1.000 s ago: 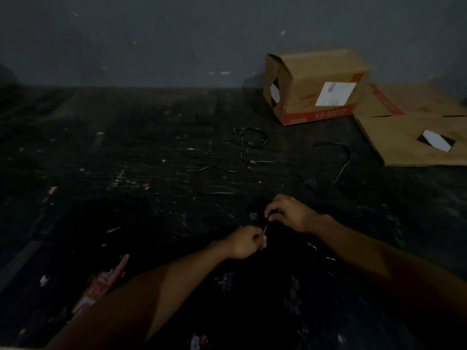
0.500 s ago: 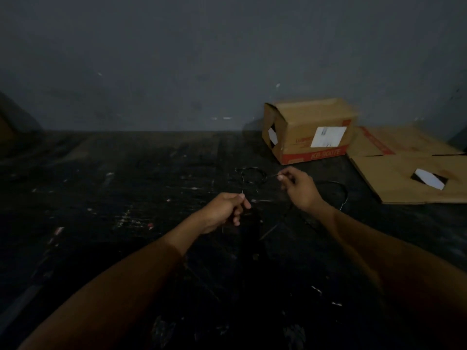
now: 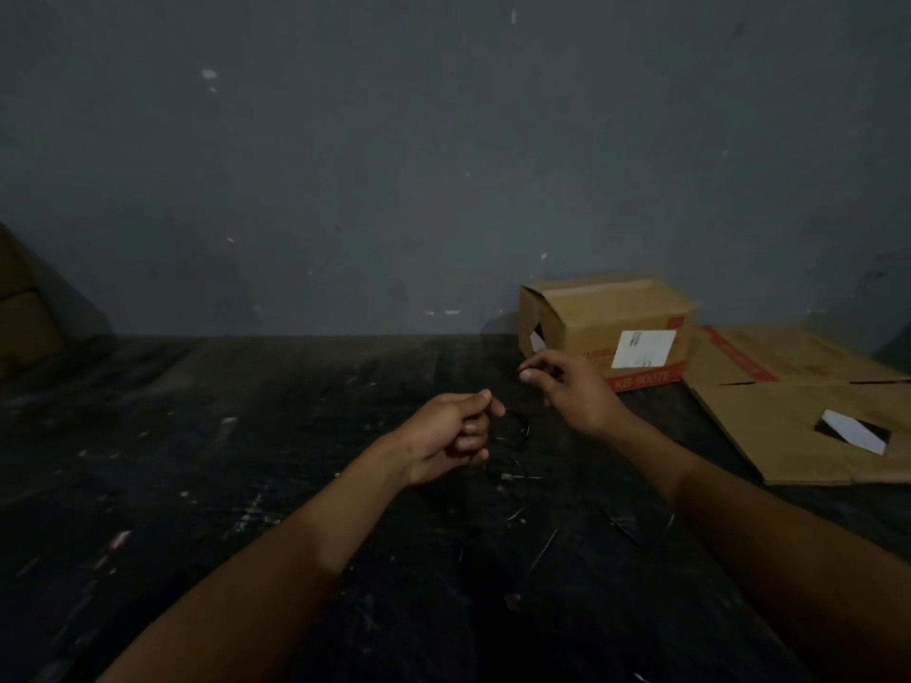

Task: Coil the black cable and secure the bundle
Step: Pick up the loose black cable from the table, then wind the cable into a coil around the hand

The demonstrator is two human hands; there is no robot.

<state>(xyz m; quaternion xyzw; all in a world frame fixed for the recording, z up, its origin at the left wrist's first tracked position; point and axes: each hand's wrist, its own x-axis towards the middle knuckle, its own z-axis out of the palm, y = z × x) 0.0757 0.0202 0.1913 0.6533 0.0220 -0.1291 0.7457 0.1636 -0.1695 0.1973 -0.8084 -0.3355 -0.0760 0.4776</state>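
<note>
A thin black cable (image 3: 518, 426) lies partly on the dark floor, with a small loop showing just right of my left hand (image 3: 451, 438). That hand is closed in a loose fist on a stretch of the cable, held above the floor. My right hand (image 3: 567, 386) is raised further right and higher, thumb and forefinger pinched on what looks like the cable's end. More cable (image 3: 512, 478) trails on the floor below the hands; in the dim light much of its run is hard to follow.
A brown cardboard box (image 3: 606, 327) with a white label stands against the grey wall at the right. Flattened cardboard (image 3: 798, 416) lies on the floor beside it. Another cardboard shape (image 3: 19, 308) sits at the far left. The floor is dark and scuffed.
Both hands have risen and moved away from me, and the view has tilted up toward the wall. The right hand drew apart from the left, pulling cable up off the floor.
</note>
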